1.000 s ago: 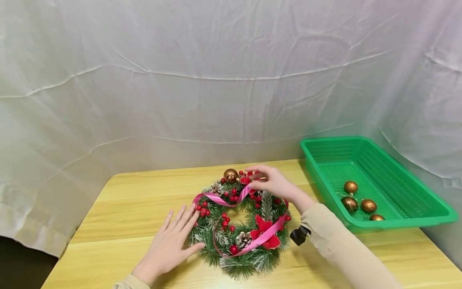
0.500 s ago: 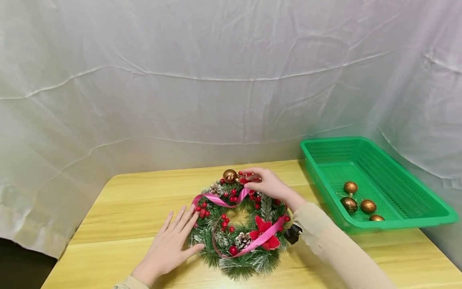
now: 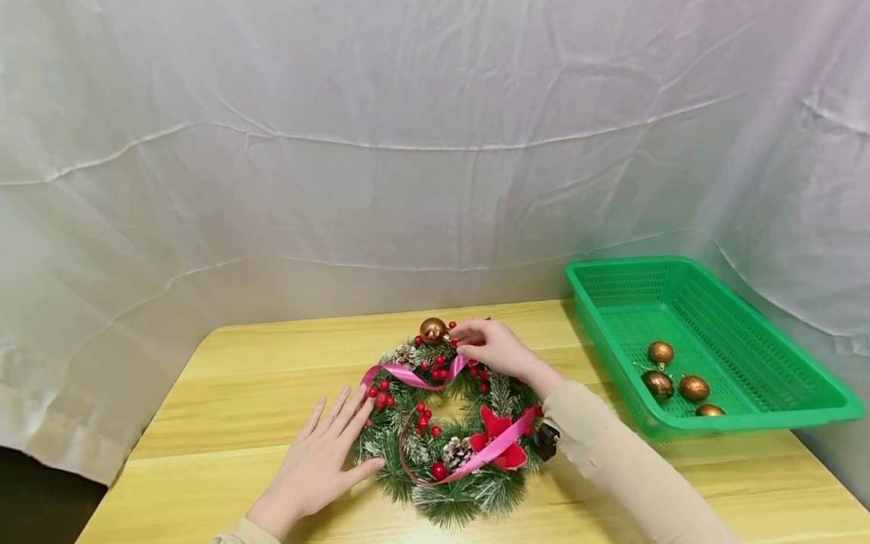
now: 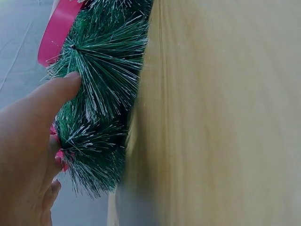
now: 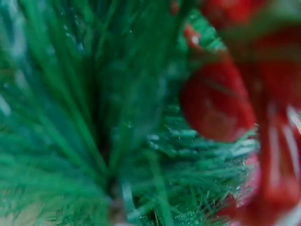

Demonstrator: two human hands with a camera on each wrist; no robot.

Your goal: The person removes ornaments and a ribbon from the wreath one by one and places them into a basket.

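Observation:
A green Christmas wreath (image 3: 451, 499) lies on the table with red berries, pinecones (image 3: 458, 452) and a red poinsettia (image 3: 506, 452). A pink ribbon (image 3: 411, 376) loops over it. On its far side sits a shiny copper bauble (image 3: 433, 330). My right hand (image 3: 499, 351) reaches across there, its curled fingertips beside the bauble's cap; what lies under them is hidden. Spread flat, my left hand (image 3: 322, 457) rests against the wreath's left side. In the left wrist view its thumb (image 4: 66, 87) touches green needles. The right wrist view is blurred needles and red berries (image 5: 216, 101).
A green plastic basket (image 3: 754, 419) stands at the right with several copper baubles (image 3: 694, 387) inside. The wooden table (image 3: 272, 378) extends left of the wreath. A pale cloth (image 3: 408, 189) hangs behind and at both sides. A black wrist camera (image 3: 546, 441) sits beside the wreath's right edge.
My right hand has shifted left and slightly down, from over the red flower at the far side towards the copper bauble's cap. My left hand and the wreath stay practically still.

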